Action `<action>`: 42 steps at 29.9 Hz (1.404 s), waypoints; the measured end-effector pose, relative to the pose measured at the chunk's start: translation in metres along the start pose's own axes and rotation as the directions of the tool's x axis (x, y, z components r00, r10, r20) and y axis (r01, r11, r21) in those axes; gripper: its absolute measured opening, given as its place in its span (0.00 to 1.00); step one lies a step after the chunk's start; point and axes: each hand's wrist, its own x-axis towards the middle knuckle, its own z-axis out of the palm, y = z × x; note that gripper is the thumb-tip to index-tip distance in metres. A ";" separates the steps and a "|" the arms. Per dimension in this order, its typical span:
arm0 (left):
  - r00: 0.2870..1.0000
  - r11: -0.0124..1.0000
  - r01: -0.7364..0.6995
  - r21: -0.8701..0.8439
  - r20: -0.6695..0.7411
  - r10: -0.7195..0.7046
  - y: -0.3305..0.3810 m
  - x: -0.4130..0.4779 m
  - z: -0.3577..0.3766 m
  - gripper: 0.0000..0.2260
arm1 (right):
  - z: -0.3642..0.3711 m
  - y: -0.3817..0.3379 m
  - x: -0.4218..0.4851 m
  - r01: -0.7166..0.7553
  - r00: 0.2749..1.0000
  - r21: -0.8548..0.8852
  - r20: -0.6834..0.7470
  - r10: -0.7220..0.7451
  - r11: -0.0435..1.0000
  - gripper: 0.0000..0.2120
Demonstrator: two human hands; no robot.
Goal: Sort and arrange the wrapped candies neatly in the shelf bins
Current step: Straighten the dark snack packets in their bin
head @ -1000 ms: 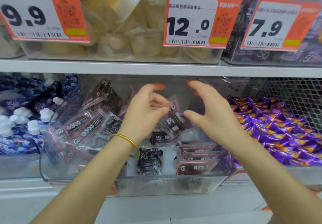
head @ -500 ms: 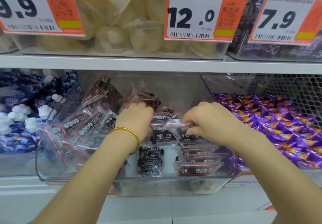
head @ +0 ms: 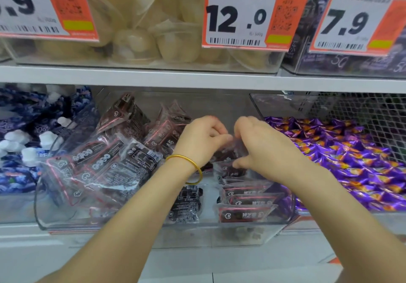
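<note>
Inside clear bin [head: 241, 234], left hand [head: 202, 138] and right hand [head: 262, 145] side by side, both curled and pinching one dark wrapped candy packet [head: 226, 153] between them, above stacked packets [head: 246, 208] at bin's right front.

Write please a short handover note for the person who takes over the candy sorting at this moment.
Hands: left hand and right hand both pinch one dark packet inside the middle bin.
Done: a row of packets stands at the bin's front right.
Left: place the held packet; the heap on the bin's left side is untidy; a loose packet lies beside the row.
</note>
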 end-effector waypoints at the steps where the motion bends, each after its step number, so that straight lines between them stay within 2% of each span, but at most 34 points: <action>1: 0.999 0.996 0.032 -0.078 0.027 -0.030 0.002 0.001 0.002 0.06 | 0.000 -0.001 0.000 0.003 1.000 -0.001 0.000 -0.003 1.000 0.29; 2: 0.996 0.982 0.068 -0.174 0.067 -0.057 0.002 0.003 0.003 0.07 | 0.001 -0.001 0.000 0.011 1.000 -0.033 0.018 -0.011 0.999 0.32; 4: 0.987 0.937 0.142 -0.318 0.115 -0.111 0.001 0.006 0.001 0.07 | 0.005 0.000 0.001 0.037 0.999 -0.134 0.035 -0.032 0.990 0.30; 5: 0.987 0.950 0.151 -0.275 0.091 -0.131 -0.002 0.009 -0.002 0.08 | 0.005 0.001 0.002 0.054 0.998 -0.181 0.038 -0.048 0.982 0.26; 6: 0.992 0.988 0.128 -0.088 0.034 -0.125 -0.007 0.013 -0.007 0.07 | 0.006 0.002 0.002 0.077 0.997 -0.220 0.044 -0.069 0.972 0.23; 7: 0.995 0.976 0.094 0.196 -0.005 -0.095 -0.012 0.016 -0.014 0.04 | 0.006 0.003 0.003 0.098 0.995 -0.243 0.056 -0.087 0.965 0.20; 8: 0.997 0.884 0.065 0.462 0.003 -0.075 -0.016 0.017 -0.020 0.04 | 0.007 0.003 0.003 0.109 0.993 -0.245 0.066 -0.096 0.963 0.18; 9: 0.994 0.764 0.051 0.643 0.040 -0.100 -0.020 0.016 -0.025 0.08 | 0.007 0.004 0.003 0.111 0.992 -0.241 0.078 -0.094 0.964 0.17; 10: 0.980 0.652 0.045 0.757 0.092 -0.174 -0.023 0.015 -0.029 0.12 | 0.007 0.004 0.003 0.109 0.992 -0.234 0.092 -0.089 0.966 0.17; 12: 0.948 0.524 0.026 0.851 0.145 -0.282 -0.029 0.010 -0.029 0.18 | 0.006 0.004 0.004 0.108 0.989 -0.209 0.120 -0.084 0.972 0.18; 14: 0.955 0.502 0.005 0.865 0.144 -0.258 -0.034 0.006 -0.025 0.17 | 0.003 0.004 0.002 0.099 0.986 -0.175 0.146 -0.073 0.980 0.20; 16: 0.967 0.521 0.003 0.854 0.129 -0.219 -0.036 0.004 -0.023 0.14 | 0.000 0.004 0.001 0.079 0.985 -0.132 0.160 -0.057 0.988 0.22; 20: 0.965 0.601 0.025 0.799 0.138 -0.224 -0.034 -0.003 -0.027 0.10 | -0.006 0.003 0.003 0.053 0.988 -0.010 0.143 -0.051 0.999 0.17; 24: 0.954 0.647 0.032 0.762 0.170 -0.247 -0.033 -0.008 -0.028 0.10 | -0.007 0.004 0.020 0.055 0.987 -0.044 0.155 -0.048 0.998 0.12; 28: 0.936 0.707 0.047 0.706 0.215 -0.277 -0.032 -0.005 -0.032 0.11 | -0.003 0.003 0.024 0.034 0.986 -0.048 0.166 -0.026 0.998 0.13; 30: 0.922 0.679 0.028 0.733 0.244 -0.301 -0.032 -0.005 -0.030 0.14 | -0.001 0.003 0.022 0.025 0.985 -0.057 0.170 -0.015 0.998 0.14; 32: 0.909 0.574 -0.006 0.819 0.244 -0.337 -0.034 -0.008 -0.023 0.17 | 0.000 0.004 0.020 0.021 0.985 -0.041 0.172 -0.014 0.999 0.14; 34: 0.929 0.458 -0.024 0.889 0.188 -0.317 -0.034 -0.010 -0.017 0.18 | -0.001 0.006 0.018 0.028 0.985 -0.027 0.170 -0.023 0.999 0.13; 36: 0.961 0.440 0.007 0.898 0.115 -0.250 -0.032 -0.009 -0.013 0.19 | -0.001 0.007 0.015 0.038 0.987 -0.028 0.157 -0.033 0.999 0.14; 38: 0.970 0.491 0.062 0.869 0.064 -0.236 -0.031 -0.009 -0.010 0.20 | -0.001 0.007 0.012 0.048 0.990 -0.032 0.137 -0.043 0.998 0.15; 42: 0.944 0.626 0.183 0.758 0.041 -0.327 -0.031 -0.006 -0.010 0.23 | 0.000 0.007 0.008 0.068 0.993 -0.062 0.097 -0.062 0.996 0.16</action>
